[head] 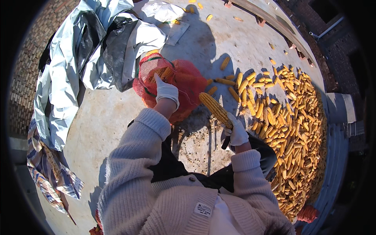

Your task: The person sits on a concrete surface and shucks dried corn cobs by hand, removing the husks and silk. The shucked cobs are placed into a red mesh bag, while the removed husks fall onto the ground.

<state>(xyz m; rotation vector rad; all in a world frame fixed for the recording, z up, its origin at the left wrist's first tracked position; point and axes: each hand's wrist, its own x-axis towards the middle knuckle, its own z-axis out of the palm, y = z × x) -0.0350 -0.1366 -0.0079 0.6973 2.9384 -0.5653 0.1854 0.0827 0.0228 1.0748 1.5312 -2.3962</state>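
Observation:
A red mesh sack [188,79] stands on the concrete in front of me, its mouth facing up, with corn cobs [164,73] inside. My left hand [166,90], in a white glove, is at the sack's mouth; its fingers point in over the near rim, and whether they pinch the mesh cannot be told. In my white-gloved right hand [237,129] is the lower end of a yellow corn cob [216,109], which tilts up towards the sack without touching the cobs in it. A short dark handle [226,142] shows beneath the right hand; what it belongs to is hidden.
A large heap of corn cobs [293,138] spreads along the right, with loose cobs [225,81] reaching the sack. White and black plastic sheeting [63,82] lies crumpled at left, above a striped sheet [48,176]. A low ledge [276,22] borders the far right. Another red sack [307,213] sits lower right.

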